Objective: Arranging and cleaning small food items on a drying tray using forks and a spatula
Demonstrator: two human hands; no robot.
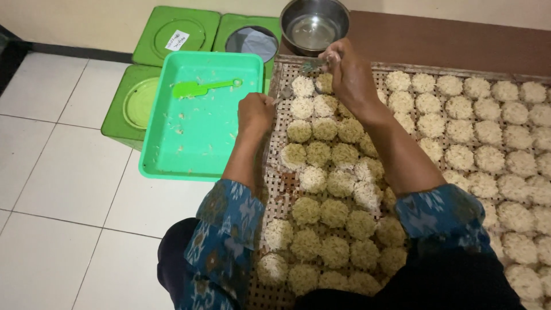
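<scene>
Left hand (256, 112): fingers curled shut around a fork (283, 93).
Right hand (348, 73): fingers closed on a second fork (310, 66), above the noodle nests (325, 131).
Surface: woven tray (282, 186), green tray (198, 135) beside.
Room: white tiled floor (51, 172).

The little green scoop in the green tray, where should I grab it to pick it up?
Probably by the long thin handle, coming from above on its right end. The green scoop lies flat in the green tray, blade toward the left, and the handle points right with bare tray around it, so fingers could pinch it freely.
</scene>
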